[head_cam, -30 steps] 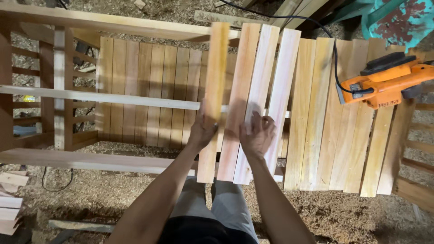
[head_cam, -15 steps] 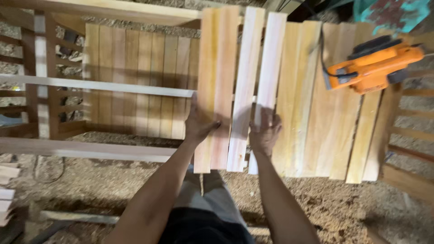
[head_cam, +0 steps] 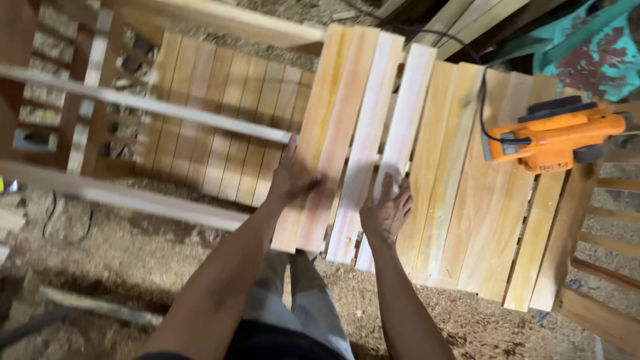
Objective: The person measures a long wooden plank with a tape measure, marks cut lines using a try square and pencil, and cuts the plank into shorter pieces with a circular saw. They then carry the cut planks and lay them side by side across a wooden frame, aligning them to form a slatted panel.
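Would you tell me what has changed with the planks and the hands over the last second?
The yellowish plank that stood on edge a second ago now lies flat beside the others, under the left hand. The right hand has slid onto the pale plank, set apart from its neighbours. The orange power planer stays on the planks at the right, and the slatted frame is unmoved.

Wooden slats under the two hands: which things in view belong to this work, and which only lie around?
In hand:
- left hand, flat on the reddish slat
- right hand, on the pale slat

Lying about:
- orange power planer with black cord, resting on the slats at right
- sawdust on the ground
- teal chair
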{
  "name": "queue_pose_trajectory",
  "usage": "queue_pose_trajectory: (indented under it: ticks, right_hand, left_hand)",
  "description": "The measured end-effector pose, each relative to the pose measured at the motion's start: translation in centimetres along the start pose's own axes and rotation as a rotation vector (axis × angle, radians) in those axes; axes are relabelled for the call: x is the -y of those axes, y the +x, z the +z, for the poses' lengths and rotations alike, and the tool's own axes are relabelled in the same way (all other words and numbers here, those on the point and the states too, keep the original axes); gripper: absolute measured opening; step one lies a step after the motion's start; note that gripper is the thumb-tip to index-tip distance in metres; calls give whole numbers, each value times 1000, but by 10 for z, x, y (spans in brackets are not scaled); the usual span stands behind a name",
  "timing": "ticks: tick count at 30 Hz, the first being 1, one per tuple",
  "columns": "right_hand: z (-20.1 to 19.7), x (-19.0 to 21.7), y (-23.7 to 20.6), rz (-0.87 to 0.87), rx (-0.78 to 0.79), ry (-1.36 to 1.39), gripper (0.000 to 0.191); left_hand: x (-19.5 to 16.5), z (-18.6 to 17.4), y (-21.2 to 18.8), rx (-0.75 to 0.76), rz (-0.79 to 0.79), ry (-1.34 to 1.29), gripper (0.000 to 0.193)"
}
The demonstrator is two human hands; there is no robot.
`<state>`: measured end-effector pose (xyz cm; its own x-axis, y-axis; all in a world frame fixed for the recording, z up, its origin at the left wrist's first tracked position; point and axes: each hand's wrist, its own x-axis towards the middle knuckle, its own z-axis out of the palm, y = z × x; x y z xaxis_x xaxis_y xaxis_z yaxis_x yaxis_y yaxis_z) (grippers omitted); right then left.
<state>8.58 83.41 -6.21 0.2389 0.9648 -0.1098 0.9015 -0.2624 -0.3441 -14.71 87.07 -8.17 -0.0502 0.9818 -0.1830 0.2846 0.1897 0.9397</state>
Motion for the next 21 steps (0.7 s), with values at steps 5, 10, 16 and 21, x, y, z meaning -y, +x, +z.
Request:
queue_pose_trajectory:
  ticks: [5,10,16,21]
  right_hand:
    - [-5,44,-20,-68,-50,66,73]
    - [2,97,-44,-125,-37,156,60]
    - [42,201,-79,-455,-7,470,39]
    - [88,345,-127,-578,206,643,29]
  left_hand:
    - [-2,-20,11,-27,-167,-15,103]
    - [12,-56,9,-20,-97,186,103]
    - [38,-151,-54,-253,-281,-53,64]
    - [77,-278,-114,-343,-402,-348,45]
